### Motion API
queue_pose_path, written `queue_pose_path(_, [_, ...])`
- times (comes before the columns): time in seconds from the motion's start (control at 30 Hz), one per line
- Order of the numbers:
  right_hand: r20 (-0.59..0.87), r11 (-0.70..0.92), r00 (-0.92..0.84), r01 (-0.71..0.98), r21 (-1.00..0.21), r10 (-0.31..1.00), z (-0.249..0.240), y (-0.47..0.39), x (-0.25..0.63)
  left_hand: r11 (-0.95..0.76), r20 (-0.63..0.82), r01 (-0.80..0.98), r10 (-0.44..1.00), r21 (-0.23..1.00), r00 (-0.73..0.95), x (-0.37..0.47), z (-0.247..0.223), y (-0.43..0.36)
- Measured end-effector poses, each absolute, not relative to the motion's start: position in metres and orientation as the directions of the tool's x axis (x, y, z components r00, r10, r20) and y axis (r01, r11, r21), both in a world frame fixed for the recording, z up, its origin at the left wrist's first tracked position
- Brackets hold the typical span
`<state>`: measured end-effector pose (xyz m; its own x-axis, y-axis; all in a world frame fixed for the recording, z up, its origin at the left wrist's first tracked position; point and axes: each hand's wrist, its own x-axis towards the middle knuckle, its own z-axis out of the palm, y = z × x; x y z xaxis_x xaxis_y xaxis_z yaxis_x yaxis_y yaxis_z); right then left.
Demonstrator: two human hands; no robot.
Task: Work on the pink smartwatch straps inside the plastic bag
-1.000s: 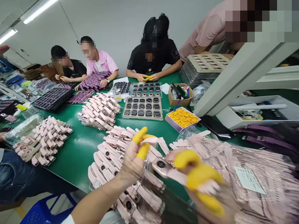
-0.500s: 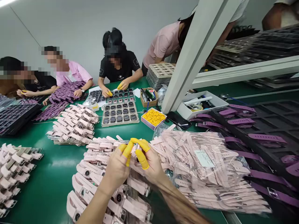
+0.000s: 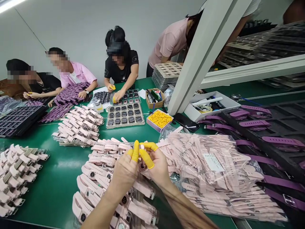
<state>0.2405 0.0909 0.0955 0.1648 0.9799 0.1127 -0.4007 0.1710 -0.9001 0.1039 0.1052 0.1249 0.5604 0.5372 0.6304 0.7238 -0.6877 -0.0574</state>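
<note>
My left hand (image 3: 126, 170) and my right hand (image 3: 158, 163) meet over a tray of pink watches (image 3: 89, 175), with yellow finger cots on several fingertips. Both are closed in a pinch on a pink watch strap (image 3: 142, 147). Only a small pale end of it shows between the fingertips; the fingers hide the rest. Below the hands, the watches lie in slanting rows in clear plastic, several with dark round sensor backs facing up. Just right of my right hand lie clear bags of pink watch straps (image 3: 205, 184), one with a white label.
Beyond my hands stand a box of yellow finger cots (image 3: 157, 127), a tray of dark watch faces (image 3: 111, 125), a phone (image 3: 187, 122) and a white tool box (image 3: 228, 109). More pink watches (image 3: 14, 181) lie left, purple ones (image 3: 278, 141) right. A slanted post (image 3: 197, 60) rises ahead; co-workers sit opposite.
My fingertips have shifted: the left fingers now point up, and a pale strap end shows between the hands. The view has swung slightly left. The co-worker opposite has moved their hands over the trays.
</note>
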Motion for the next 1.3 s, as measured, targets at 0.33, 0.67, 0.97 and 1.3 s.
queue_pose_path(0.33, [0.159, 0.174, 0.097, -0.176, -0.969, 0.983, 0.096, 0.094, 0.250, -0.650, 0.686, 0.760, 0.548, -0.011, 0.479, 0.103, 0.126, 0.108])
queue_pose_path(0.67, [0.543, 0.498, 0.094, 0.292, -0.817, 0.835, 0.098, 0.095, 0.254, -0.711, 0.505, 0.559, 0.700, 0.427, 0.504, 0.094, 0.128, 0.103])
queue_pose_path(0.97, [0.645, 0.576, -0.100, 0.566, -0.589, 0.758, 0.088, 0.097, 0.249, -0.564, 0.553, 0.346, 0.821, 0.750, 0.140, 0.092, 0.127, 0.110])
queue_pose_path(1.3, [0.468, 0.496, -0.180, 0.450, -0.743, 0.865, 0.097, 0.094, 0.259, -0.205, 0.123, -0.240, 0.940, 0.949, -0.318, 0.089, 0.136, 0.120])
